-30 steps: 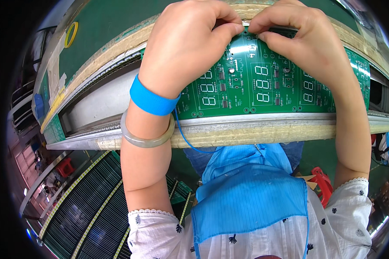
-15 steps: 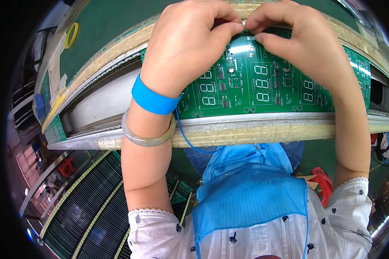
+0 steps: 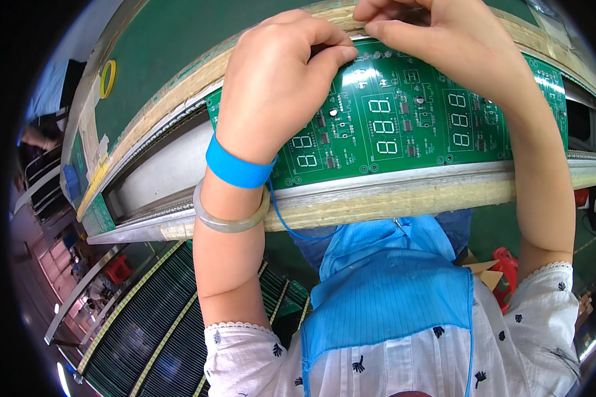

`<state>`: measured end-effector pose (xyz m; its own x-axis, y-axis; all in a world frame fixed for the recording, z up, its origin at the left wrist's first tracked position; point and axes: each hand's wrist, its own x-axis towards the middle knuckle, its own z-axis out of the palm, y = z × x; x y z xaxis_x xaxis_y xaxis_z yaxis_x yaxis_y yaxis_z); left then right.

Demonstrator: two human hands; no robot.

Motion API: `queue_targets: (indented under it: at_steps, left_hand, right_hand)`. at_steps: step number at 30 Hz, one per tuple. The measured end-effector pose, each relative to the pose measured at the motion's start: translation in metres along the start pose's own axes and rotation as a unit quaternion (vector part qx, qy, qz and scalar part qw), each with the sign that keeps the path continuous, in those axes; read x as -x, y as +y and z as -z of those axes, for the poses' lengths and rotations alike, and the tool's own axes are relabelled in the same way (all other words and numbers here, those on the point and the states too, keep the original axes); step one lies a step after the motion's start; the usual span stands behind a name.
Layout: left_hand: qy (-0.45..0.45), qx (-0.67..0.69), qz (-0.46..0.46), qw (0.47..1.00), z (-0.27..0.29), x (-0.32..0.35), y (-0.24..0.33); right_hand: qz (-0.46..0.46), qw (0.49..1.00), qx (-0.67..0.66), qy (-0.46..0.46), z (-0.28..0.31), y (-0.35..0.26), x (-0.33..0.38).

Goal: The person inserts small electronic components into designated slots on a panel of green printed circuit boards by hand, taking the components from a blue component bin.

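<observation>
A long green circuit board (image 3: 351,155) with white digit displays and small parts lies in the metal rail in front of me. At its far edge my left hand (image 3: 278,73) has thumb and forefinger pinched together; whatever is between them is too small to make out. Around that wrist are a blue strap (image 3: 238,165) with a thin blue cord and a pale bangle (image 3: 228,218). My right hand (image 3: 444,40) hovers over the far edge to the right, its fingers curled and their tips slightly apart from the thumb. Nothing visible is in it.
Metal rails (image 3: 404,175) with a tape-covered near edge border the board. A yellow ring (image 3: 108,79) lies on the green surface beyond, at far left. Below left stands a rack (image 3: 152,311) of closely stacked boards. A red object (image 3: 505,274) is at lower right.
My right hand has drawn up and away from the far edge, its fingertips parting. My left hand has shifted slightly left and down, still pinched. The board appears farther left in view.
</observation>
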<state>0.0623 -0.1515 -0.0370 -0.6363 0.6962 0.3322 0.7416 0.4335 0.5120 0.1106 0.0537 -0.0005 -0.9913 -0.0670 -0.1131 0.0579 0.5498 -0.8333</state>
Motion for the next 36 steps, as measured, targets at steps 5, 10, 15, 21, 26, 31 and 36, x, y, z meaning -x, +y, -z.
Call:
queue_targets:
  at_steps: [5,10,15,21,26,31,36]
  left_hand:
    - [-0.037,0.003,0.062,0.997,0.002,0.0,0.004]
    - [-0.013,0.034,0.055,0.998,0.001,-0.002,0.008]
    - [-0.018,0.029,0.044,0.998,0.002,-0.002,0.007]
    - [-0.015,0.006,0.022,1.0,0.0,-0.001,0.008]
    - [-0.022,-0.074,-0.032,0.996,0.002,-0.002,0.009]
    - [-0.023,-0.085,-0.054,0.995,0.002,-0.002,0.01]
    - [-0.042,-0.054,-0.008,0.998,0.005,-0.004,0.014]
  right_hand:
    - [0.015,1.0,0.001,0.004,0.0,0.005,0.0]
    - [0.01,1.0,-0.006,-0.002,0.002,0.005,-0.001]
    - [0.001,1.0,-0.009,-0.003,0.002,0.002,0.0]
    - [0.012,1.0,-0.013,-0.012,0.003,0.004,0.0]
    - [-0.004,1.0,-0.023,-0.019,0.004,0.002,0.0]
    - [0.0,1.0,-0.02,-0.019,0.003,0.003,0.0]
    - [0.014,1.0,-0.016,-0.009,0.005,0.005,0.003]
